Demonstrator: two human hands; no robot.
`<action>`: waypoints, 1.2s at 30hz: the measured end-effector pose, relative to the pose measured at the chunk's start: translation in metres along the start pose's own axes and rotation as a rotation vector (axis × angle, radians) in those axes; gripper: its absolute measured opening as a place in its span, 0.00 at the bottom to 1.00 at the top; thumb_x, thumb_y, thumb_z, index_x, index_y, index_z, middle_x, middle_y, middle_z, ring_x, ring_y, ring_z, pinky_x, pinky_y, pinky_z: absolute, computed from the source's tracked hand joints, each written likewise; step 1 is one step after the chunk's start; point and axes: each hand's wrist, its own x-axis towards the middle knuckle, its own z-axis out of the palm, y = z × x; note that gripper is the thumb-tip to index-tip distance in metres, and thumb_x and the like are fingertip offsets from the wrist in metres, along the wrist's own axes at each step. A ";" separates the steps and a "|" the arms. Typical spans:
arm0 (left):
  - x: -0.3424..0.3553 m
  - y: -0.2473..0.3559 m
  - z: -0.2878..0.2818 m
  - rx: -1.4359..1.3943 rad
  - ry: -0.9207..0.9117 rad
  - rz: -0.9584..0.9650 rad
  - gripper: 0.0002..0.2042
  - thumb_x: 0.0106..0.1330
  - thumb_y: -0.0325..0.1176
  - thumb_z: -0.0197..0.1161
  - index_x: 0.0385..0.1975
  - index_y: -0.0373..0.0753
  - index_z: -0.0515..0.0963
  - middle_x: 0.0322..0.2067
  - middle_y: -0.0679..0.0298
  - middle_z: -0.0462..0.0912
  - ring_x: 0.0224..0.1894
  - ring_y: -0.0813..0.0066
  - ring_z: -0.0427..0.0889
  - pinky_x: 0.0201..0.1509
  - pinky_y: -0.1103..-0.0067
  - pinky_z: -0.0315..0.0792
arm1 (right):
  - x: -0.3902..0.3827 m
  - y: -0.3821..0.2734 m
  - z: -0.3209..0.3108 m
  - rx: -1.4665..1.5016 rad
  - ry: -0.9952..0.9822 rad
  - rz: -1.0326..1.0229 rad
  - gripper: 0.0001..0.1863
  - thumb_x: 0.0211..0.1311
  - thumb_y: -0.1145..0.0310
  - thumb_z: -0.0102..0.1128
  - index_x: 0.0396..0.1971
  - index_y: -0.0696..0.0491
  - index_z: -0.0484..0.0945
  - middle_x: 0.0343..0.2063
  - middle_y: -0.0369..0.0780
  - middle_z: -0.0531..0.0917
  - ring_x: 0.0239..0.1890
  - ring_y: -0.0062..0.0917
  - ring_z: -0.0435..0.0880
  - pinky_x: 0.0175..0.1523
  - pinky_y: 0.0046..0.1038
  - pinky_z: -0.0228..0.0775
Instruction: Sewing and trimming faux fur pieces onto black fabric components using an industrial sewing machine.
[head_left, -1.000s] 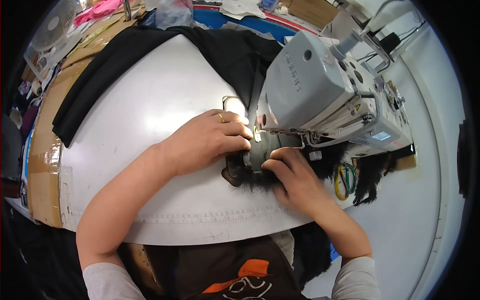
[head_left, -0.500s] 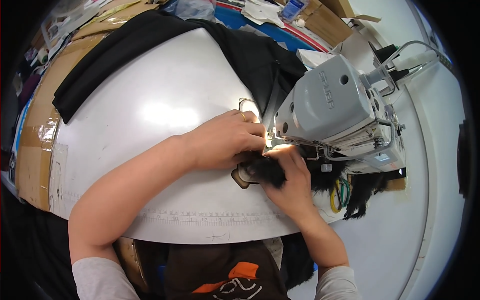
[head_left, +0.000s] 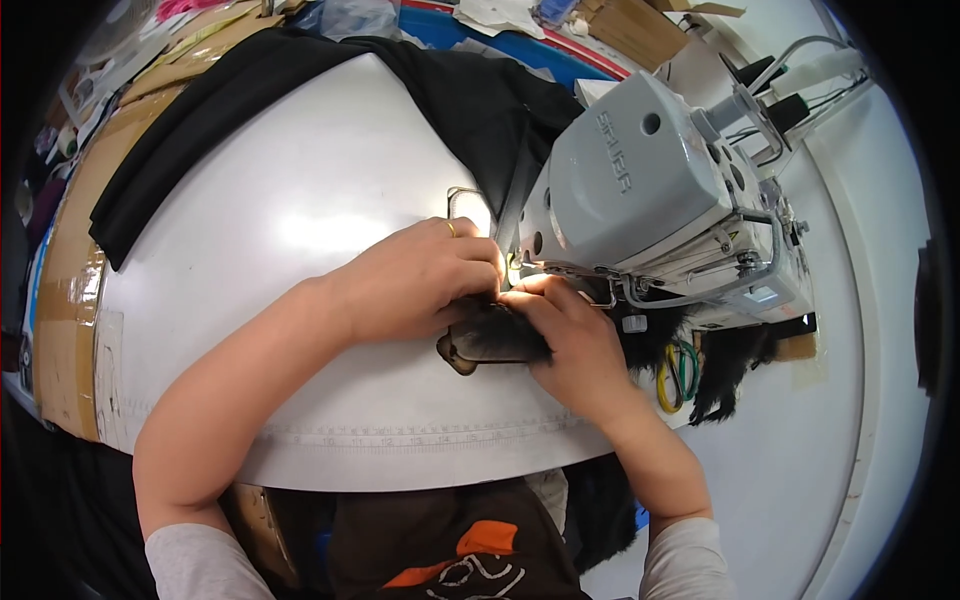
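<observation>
Under the lit needle area of a grey-and-white sewing machine (head_left: 630, 170), both hands work on a piece of black fur (head_left: 492, 336). My left hand (head_left: 425, 278), with a ring on one finger, is closed with its fingertips pressed on the fur's upper edge, left of the needle. Closed too, my right hand (head_left: 575, 345) pinches the fur from the right, its thumb and index finger almost meeting the left fingertips. The fur hangs below the fingers over a brown-edged plate (head_left: 457, 355). The pinched edge is partly hidden by the fingers.
Black cloth (head_left: 220, 110) lies along the table's far side up to the machine. Scissors (head_left: 678, 375) with yellow and green handles and more black fur (head_left: 725, 370) sit right of my right hand. Taped cardboard (head_left: 68, 300) borders the white table (head_left: 230, 235) on the left.
The view has shifted slightly, so the machine and hands appear further left. My right thumb and index finger have drawn closer to my left fingertips, and the fur between them looks smoother.
</observation>
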 end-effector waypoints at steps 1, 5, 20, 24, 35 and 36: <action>0.001 0.001 0.000 0.047 -0.002 0.011 0.15 0.52 0.21 0.74 0.39 0.40 0.81 0.45 0.65 0.84 0.53 0.59 0.81 0.60 0.67 0.76 | 0.000 0.001 0.001 -0.058 0.013 -0.065 0.30 0.54 0.78 0.65 0.60 0.43 0.78 0.55 0.38 0.80 0.54 0.47 0.85 0.58 0.45 0.80; 0.005 0.015 0.003 0.108 -0.032 -0.020 0.16 0.49 0.19 0.72 0.39 0.37 0.79 0.45 0.63 0.82 0.52 0.58 0.80 0.59 0.68 0.77 | 0.004 0.000 -0.002 -0.009 -0.066 0.097 0.31 0.55 0.77 0.65 0.61 0.42 0.76 0.53 0.38 0.80 0.54 0.47 0.85 0.55 0.45 0.82; 0.003 0.022 0.015 0.245 0.146 0.092 0.12 0.55 0.23 0.66 0.40 0.36 0.80 0.42 0.60 0.82 0.49 0.58 0.81 0.55 0.67 0.78 | -0.003 0.009 0.005 -0.481 -0.002 -0.131 0.25 0.50 0.79 0.66 0.51 0.48 0.78 0.46 0.35 0.81 0.49 0.36 0.86 0.42 0.38 0.81; 0.005 0.020 0.010 0.223 0.060 0.018 0.10 0.57 0.25 0.63 0.40 0.36 0.80 0.43 0.61 0.82 0.49 0.59 0.81 0.56 0.67 0.77 | 0.000 0.019 0.006 -0.492 0.065 -0.213 0.27 0.50 0.80 0.66 0.53 0.48 0.78 0.51 0.36 0.81 0.50 0.36 0.86 0.49 0.36 0.81; 0.013 0.016 0.002 0.154 0.026 -0.021 0.09 0.58 0.21 0.62 0.39 0.36 0.79 0.42 0.60 0.80 0.49 0.59 0.80 0.53 0.67 0.77 | -0.003 0.033 0.011 -0.152 0.010 -0.130 0.35 0.46 0.82 0.69 0.60 0.47 0.78 0.57 0.40 0.81 0.56 0.43 0.84 0.60 0.38 0.78; 0.013 0.018 0.003 0.174 0.023 -0.022 0.08 0.58 0.22 0.62 0.38 0.36 0.78 0.42 0.60 0.80 0.49 0.59 0.80 0.53 0.67 0.77 | -0.003 0.033 0.013 -0.156 0.053 -0.160 0.34 0.47 0.81 0.69 0.59 0.48 0.78 0.56 0.39 0.81 0.55 0.41 0.84 0.61 0.38 0.78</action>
